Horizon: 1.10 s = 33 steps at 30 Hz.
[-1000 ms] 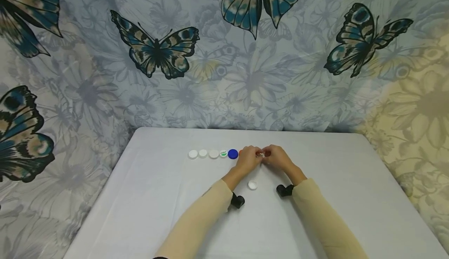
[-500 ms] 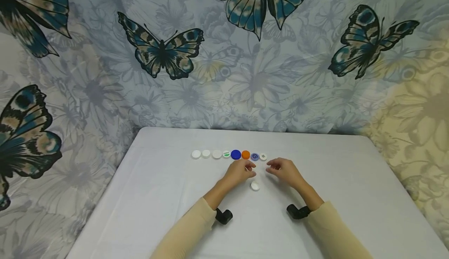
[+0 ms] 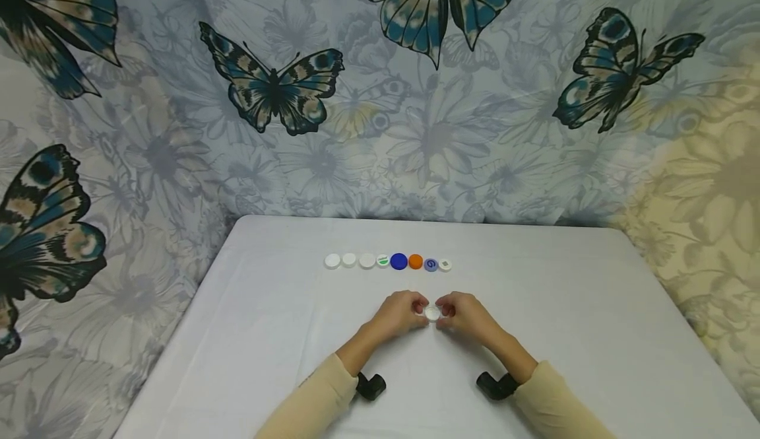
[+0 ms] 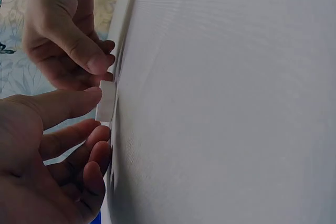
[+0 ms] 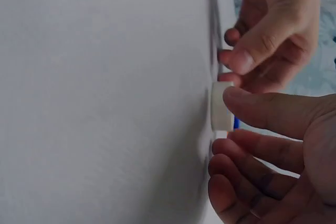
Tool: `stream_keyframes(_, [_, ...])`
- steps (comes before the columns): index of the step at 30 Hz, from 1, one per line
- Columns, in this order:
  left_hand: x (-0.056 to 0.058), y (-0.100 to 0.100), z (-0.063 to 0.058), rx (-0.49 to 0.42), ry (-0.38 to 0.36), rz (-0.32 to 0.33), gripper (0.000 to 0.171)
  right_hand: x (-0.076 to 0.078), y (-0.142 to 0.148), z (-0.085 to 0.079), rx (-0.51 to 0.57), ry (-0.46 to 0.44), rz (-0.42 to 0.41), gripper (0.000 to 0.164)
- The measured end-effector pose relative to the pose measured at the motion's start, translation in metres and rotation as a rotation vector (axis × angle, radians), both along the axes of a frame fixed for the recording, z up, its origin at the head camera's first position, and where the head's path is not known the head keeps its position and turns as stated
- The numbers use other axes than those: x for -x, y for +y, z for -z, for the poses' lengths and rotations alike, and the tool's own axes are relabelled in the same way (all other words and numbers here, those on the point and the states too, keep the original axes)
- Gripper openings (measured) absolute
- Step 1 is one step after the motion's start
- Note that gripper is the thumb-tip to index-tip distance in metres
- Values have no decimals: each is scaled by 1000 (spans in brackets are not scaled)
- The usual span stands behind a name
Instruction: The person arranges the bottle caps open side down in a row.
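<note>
A loose white bottle cap (image 3: 432,313) lies on the white table in front of a row of caps. My left hand (image 3: 401,312) holds its left side with curled thumb and fingertips. Opposite, my right hand (image 3: 468,317) holds the right side in the same manner. In the left wrist view the left thumb is against the cap (image 4: 106,100), which is seen edge-on. The right wrist view has the right thumb on the cap's side (image 5: 222,106). Fingers partly cover the rim, so exact contact is hard to see.
Behind the hands runs a straight row of bottle caps: several white ones (image 3: 367,261), one white with a green mark (image 3: 382,261), a dark blue cap (image 3: 399,261), an orange cap (image 3: 415,261), a light blue cap (image 3: 430,265) and a patterned white cap (image 3: 444,265). Butterfly-print fabric (image 3: 439,129) hangs behind the table.
Both hands have left the right end of the row, uncovering the orange, light blue and patterned white caps. They have come nearer the body and taken hold of the loose white cap.
</note>
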State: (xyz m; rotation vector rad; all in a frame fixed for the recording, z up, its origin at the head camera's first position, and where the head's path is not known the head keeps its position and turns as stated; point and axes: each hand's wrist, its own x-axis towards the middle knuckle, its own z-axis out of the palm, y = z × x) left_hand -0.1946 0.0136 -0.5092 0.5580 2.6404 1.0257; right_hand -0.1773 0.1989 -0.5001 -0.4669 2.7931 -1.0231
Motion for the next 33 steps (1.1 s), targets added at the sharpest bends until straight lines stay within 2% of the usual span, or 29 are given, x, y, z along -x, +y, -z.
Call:
stream_keyframes(7, [1,3,1,44,36,9,23,-4,-8,2,-39,42,27,22])
stream_keyframes(13, [0,4,1,41,46,8,21,-4,-8,1,-29,87,-3,22])
stream_keyframes(17, [-2,2,0,20,37,-2,22,-5,-7,2,0,93,-20,22])
stream_keyframes(25, [-3,-4,-2,-49,78,-13,25,-7,-9,0,51,143,-19,22])
stream_keyframes(33, [-1,-13,-6,-91,76,9,25,-6,-10,-6,109,195,-49,21])
